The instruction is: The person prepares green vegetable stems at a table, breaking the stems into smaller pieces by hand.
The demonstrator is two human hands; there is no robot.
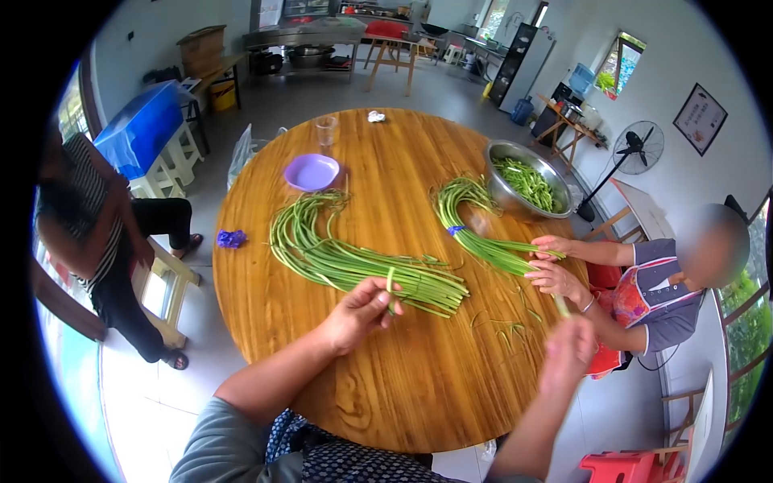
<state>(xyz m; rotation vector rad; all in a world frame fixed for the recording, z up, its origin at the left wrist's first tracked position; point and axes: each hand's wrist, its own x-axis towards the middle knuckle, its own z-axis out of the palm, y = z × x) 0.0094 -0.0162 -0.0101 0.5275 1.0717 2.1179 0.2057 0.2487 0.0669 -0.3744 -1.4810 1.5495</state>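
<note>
Between its thumb and fingers, my left hand [364,315] pinches a short green stem piece [390,282], held over the cut ends of a long curved bundle of green stems [346,262]. My right hand [570,344] is raised at the table's right edge, blurred by motion, with a pale blurred piece at its fingertips that I cannot make out. A second bundle [483,245], tied with a blue band [456,230], lies to the right, and a co-worker's two hands [555,278] hold its ends. Thin loose scraps [509,328] lie between the bundle and my right hand.
On the round wooden table [386,386] stand a purple bowl [312,172], a clear cup [326,130] and a metal basin [527,181] of green pieces. A purple crumpled item [231,239] lies at the left edge. Another person [113,233] sits at left; the co-worker sits at right.
</note>
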